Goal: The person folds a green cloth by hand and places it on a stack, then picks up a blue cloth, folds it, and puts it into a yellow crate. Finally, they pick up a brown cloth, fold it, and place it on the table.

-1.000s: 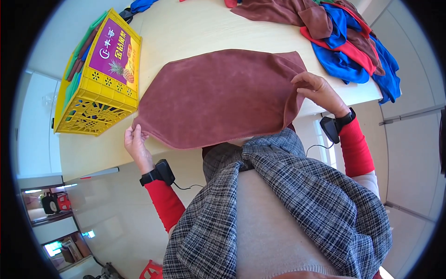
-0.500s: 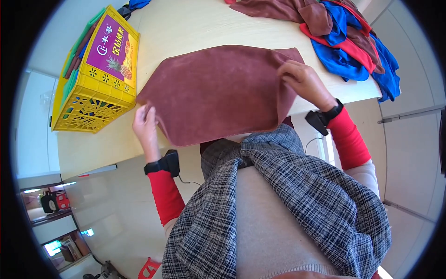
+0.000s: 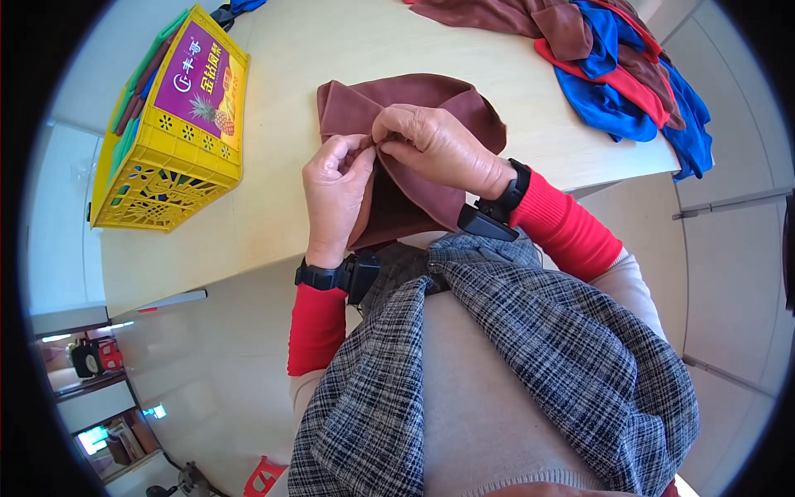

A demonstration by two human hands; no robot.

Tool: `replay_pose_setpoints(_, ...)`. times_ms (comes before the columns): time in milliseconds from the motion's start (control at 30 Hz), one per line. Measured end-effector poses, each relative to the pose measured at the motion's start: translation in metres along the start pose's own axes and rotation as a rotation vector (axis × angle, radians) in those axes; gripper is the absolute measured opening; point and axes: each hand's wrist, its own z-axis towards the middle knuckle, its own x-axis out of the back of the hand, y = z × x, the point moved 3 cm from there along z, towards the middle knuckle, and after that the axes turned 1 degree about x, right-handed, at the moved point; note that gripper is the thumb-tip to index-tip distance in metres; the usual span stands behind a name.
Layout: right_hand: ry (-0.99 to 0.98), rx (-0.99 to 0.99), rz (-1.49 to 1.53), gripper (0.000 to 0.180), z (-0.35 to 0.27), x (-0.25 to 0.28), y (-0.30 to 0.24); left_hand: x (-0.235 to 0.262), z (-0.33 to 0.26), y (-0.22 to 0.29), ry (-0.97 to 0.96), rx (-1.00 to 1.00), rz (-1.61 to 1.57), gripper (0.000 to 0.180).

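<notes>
A maroon cloth (image 3: 431,95) lies partly on the table in front of me, its near part hanging close to the table's front edge. My left hand (image 3: 333,186) pinches an edge of it between thumb and fingers. Right against it, my right hand (image 3: 435,145) grips the cloth too, so the two pinched edges meet at the fingertips. Between and below the hands the fabric folds over, with a dark hollow inside the fold. The exact corners are hidden behind my fingers.
A yellow plastic crate (image 3: 178,157) holding folded cloths stands on the left of the pale table (image 3: 331,41). At the far right lies a heap of blue, red and maroon cloths (image 3: 613,74), partly hanging over the edge. Shelves (image 3: 108,398) stand at lower left.
My hands have come together from the cloth's two sides, the right one moving left and the left one up and right. The spread cloth is now folded between them.
</notes>
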Motion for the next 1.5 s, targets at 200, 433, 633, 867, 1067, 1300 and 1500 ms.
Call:
replay_pose_setpoints(200,-0.017,0.000,-0.019,0.018,0.000,-0.002,0.002,-0.002,0.000,0.012,0.009,-0.167,0.228,0.011)
replay_pose_setpoints(433,0.001,-0.019,0.025,0.028,-0.001,-0.008,0.000,-0.002,-0.002,0.014,0.025,-0.249,0.274,0.010)
replay_pose_setpoints(633,-0.022,0.001,-0.084,0.030,0.006,-0.007,0.006,-0.004,0.006,0.012,0.021,-0.293,0.339,0.013)
replay_pose_setpoints(867,-0.132,0.051,-0.086,0.033,0.014,-0.008,-0.012,0.001,-0.003,0.012,0.099,-0.398,0.389,0.006)
replay_pose_setpoints(1067,-0.202,0.014,0.012,0.027,0.009,-0.010,-0.006,0.000,-0.004,0.001,0.126,-0.318,0.453,0.003)
replay_pose_setpoints(1300,-0.169,0.055,0.009,0.017,0.023,-0.029,0.018,0.004,-0.042,0.006,0.253,-0.518,0.595,0.013)
replay_pose_setpoints(1500,0.012,0.016,0.038,0.011,0.043,-0.007,0.018,-0.022,-0.081,-0.042,-0.089,-0.534,0.764,0.025)
